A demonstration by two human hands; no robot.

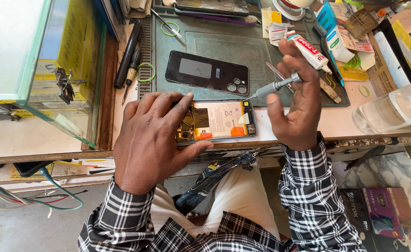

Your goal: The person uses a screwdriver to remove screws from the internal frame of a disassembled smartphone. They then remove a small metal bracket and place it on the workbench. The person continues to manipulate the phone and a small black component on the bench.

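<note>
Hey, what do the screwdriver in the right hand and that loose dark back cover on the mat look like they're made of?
The screwdriver looks like brushed metal: grey, matte sheen along its shaft. The back cover seems glossy plastic or glass; its dark surface mirrors a pale patch of light. Which of the two, I cannot tell.

wooden workbench (47,156) | glass case (14,51) | marble floor (392,172) | daylight

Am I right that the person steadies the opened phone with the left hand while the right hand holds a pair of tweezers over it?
Not quite: in the head view the right hand holds a slim grey screwdriver, not tweezers. The left hand does steady the opened phone.
</note>
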